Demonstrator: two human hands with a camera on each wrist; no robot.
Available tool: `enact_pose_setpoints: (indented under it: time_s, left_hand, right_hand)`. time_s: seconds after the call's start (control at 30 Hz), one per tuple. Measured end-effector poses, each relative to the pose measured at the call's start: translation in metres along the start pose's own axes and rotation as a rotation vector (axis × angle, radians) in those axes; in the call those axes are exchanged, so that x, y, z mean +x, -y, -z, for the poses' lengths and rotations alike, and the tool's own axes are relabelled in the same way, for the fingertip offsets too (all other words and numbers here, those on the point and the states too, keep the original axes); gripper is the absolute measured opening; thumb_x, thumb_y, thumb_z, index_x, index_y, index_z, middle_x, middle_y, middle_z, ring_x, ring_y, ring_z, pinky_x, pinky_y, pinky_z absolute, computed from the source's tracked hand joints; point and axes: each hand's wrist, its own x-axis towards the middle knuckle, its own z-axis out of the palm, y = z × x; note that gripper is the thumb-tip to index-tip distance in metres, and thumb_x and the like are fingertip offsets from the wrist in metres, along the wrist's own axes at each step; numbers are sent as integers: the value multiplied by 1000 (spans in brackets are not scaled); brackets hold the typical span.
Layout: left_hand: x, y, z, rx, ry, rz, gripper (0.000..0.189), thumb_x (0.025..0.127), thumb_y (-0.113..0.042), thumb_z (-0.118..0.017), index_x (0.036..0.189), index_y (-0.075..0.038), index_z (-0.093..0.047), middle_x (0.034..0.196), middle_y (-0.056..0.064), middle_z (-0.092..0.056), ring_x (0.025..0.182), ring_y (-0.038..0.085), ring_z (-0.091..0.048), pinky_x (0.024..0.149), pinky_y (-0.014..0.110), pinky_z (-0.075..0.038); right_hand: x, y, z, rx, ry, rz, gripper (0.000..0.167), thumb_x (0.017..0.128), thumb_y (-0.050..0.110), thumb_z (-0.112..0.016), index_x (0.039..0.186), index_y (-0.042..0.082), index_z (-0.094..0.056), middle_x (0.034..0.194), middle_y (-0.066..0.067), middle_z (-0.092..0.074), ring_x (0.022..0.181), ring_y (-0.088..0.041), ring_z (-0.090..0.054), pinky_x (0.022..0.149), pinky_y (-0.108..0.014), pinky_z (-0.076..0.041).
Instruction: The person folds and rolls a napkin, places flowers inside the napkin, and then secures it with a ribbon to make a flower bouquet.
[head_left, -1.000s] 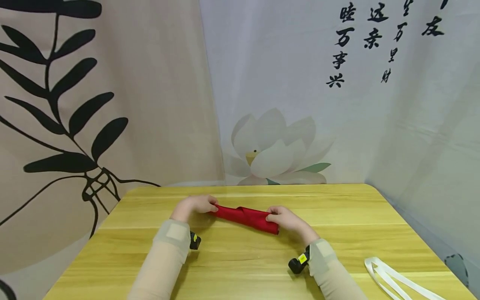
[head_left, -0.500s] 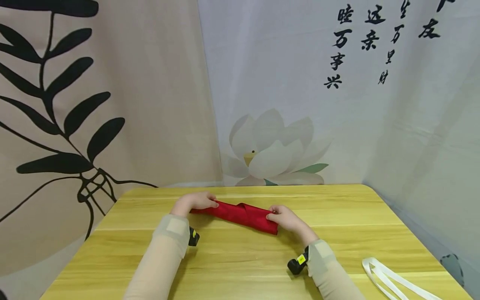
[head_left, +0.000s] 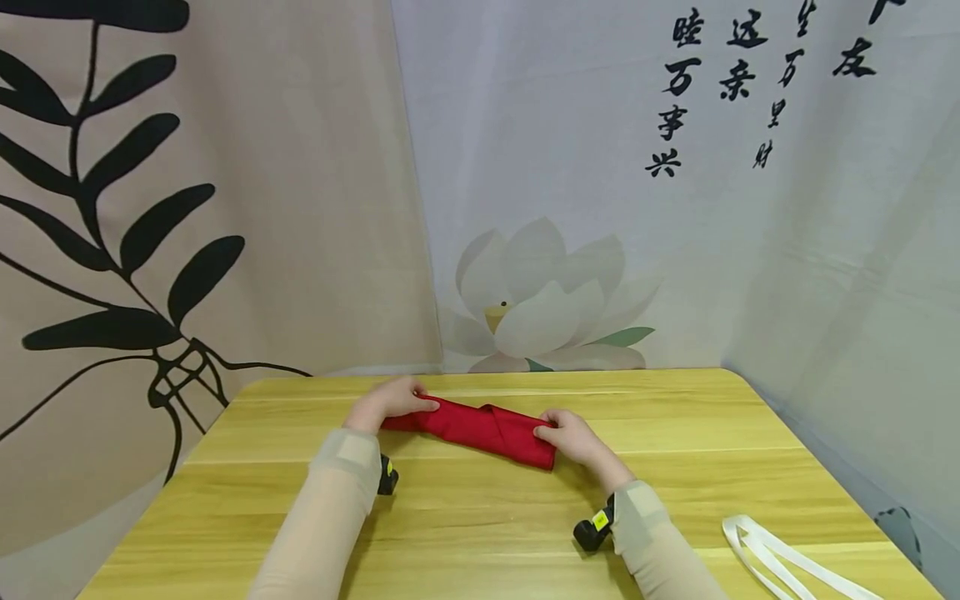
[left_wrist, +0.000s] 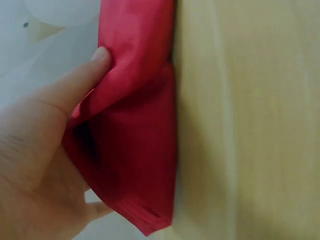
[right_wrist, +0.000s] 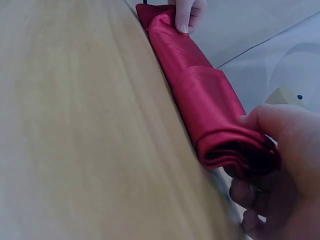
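A rolled red satiny cloth (head_left: 480,427) lies slanting across the far part of the table in the head view. At its left end my left hand (head_left: 392,402) grips it, thumb on the near side. In the left wrist view the cloth's left end (left_wrist: 135,145) hangs looser, with a dark fold gaping beside the palm. My right hand (head_left: 573,437) pinches the other end between thumb and fingers. Coiled layers show at that end of the cloth (right_wrist: 225,145) in the right wrist view, where the fingers are partly in shadow beneath the roll.
A looped white ribbon or strap (head_left: 772,550) lies near the right front of the wooden table (head_left: 465,517). Behind the table's far edge hangs a printed curtain (head_left: 337,208) with leaves, a lotus and characters.
My left hand has shifted its hold, and a flap of red cloth now sticks out beneath it to the left. The right hand keeps its grip with hardly any movement.
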Motion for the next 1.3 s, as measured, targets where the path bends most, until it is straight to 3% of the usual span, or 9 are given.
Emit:
enact_pose_setpoints:
  time_s: [0.27,0.43,0.57,0.7,0.83,1.1,1.3]
  left_hand:
    - [-3,0,-11,116,-149,75,29,85,-47,-70,96,-20,-69,98,-2,-67,103,27,-60,100,69,-19]
    - [-9,0,-15,147,-210,84,36,86,-45,-69,110,-17,-69,116,4,-66,115,32,-56,101,72,-15]
    - [-14,2,-15,176,-228,94,47,89,-46,-65,125,-17,-63,135,12,-55,126,37,-46,101,73,-14]
    - [-20,1,-13,192,-241,101,51,91,-49,-61,133,-19,-58,142,15,-48,131,39,-40,101,74,-13]
    - [-30,-7,-11,214,-201,90,56,93,-52,-55,140,-22,-52,147,14,-42,135,39,-34,101,74,-9]
    - [-58,-18,-17,245,-38,72,60,95,-54,-50,149,-28,-40,156,11,-28,142,39,-21,104,72,-6]
    - [-65,-15,-22,200,28,83,60,95,-52,-52,149,-30,-39,157,9,-26,143,39,-18,105,71,-1]
  right_hand:
    - [2,3,-5,-69,-2,-23,9,90,15,-64,85,8,-62,68,2,-51,67,-13,-46,67,-30,-39]
    - [3,5,-7,-95,8,-13,10,89,16,-65,81,9,-63,66,3,-51,66,-14,-46,67,-31,-39]
    - [3,6,-8,-123,6,1,9,87,16,-67,81,10,-65,68,4,-53,67,-14,-47,68,-32,-41]
    - [4,7,-7,-140,-6,9,7,86,17,-68,83,11,-67,72,5,-57,70,-14,-50,71,-33,-43]
    - [2,5,-7,-155,-26,4,7,86,17,-69,85,11,-67,75,4,-59,72,-14,-50,72,-33,-44]
    - [-2,-2,-6,-130,-59,-9,16,85,17,-71,97,7,-66,89,-1,-63,83,-18,-57,79,-39,-46]
    - [-1,1,-4,-147,-93,113,18,80,8,-73,97,10,-68,90,-4,-56,84,-21,-51,73,-37,-43]
